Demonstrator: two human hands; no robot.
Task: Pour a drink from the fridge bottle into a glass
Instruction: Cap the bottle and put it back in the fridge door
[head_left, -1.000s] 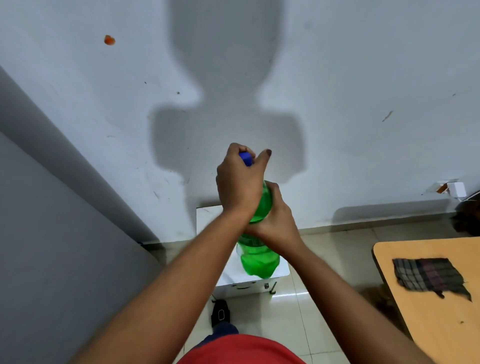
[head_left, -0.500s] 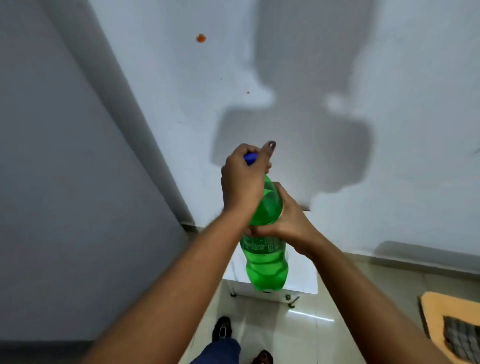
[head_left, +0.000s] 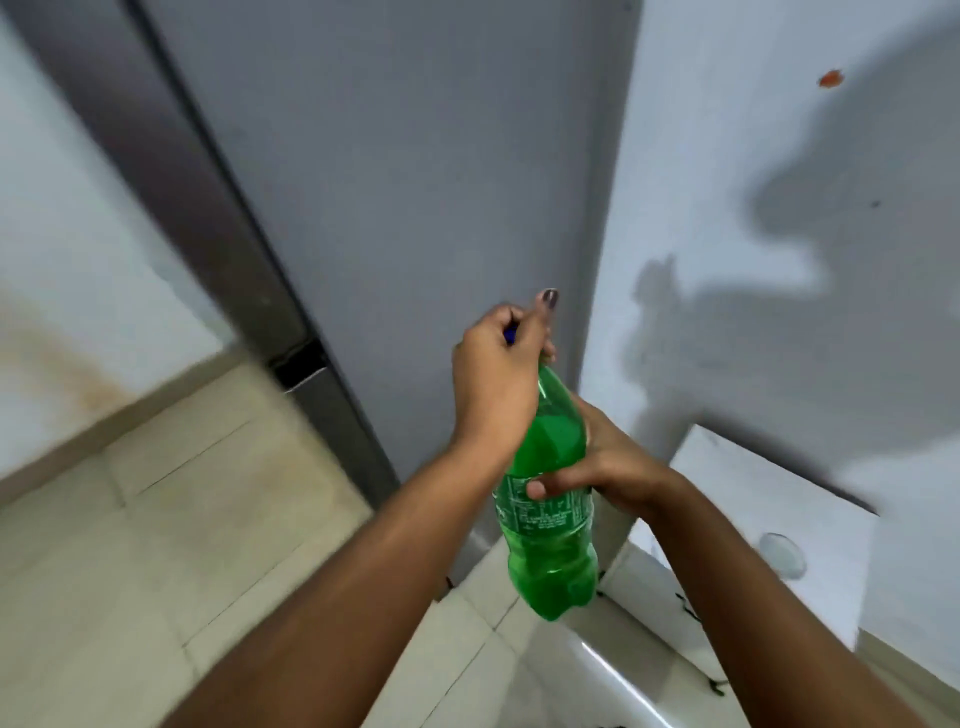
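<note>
A person is holding a green translucent plastic bottle (head_left: 550, 499) in mid-air, tilted slightly, in front of a tall, smooth grey fridge door (head_left: 415, 182). The right hand (head_left: 608, 467) is wrapping around the bottle's waist, thumb pressing on the printed label. The left hand (head_left: 498, 374) is curling tightly over the neck, clamping the blue cap (head_left: 511, 333), of which only a sliver is showing. Below right, a white boxy surface (head_left: 753, 499) is standing on the glossy cream floor tiles (head_left: 182, 519).
</note>
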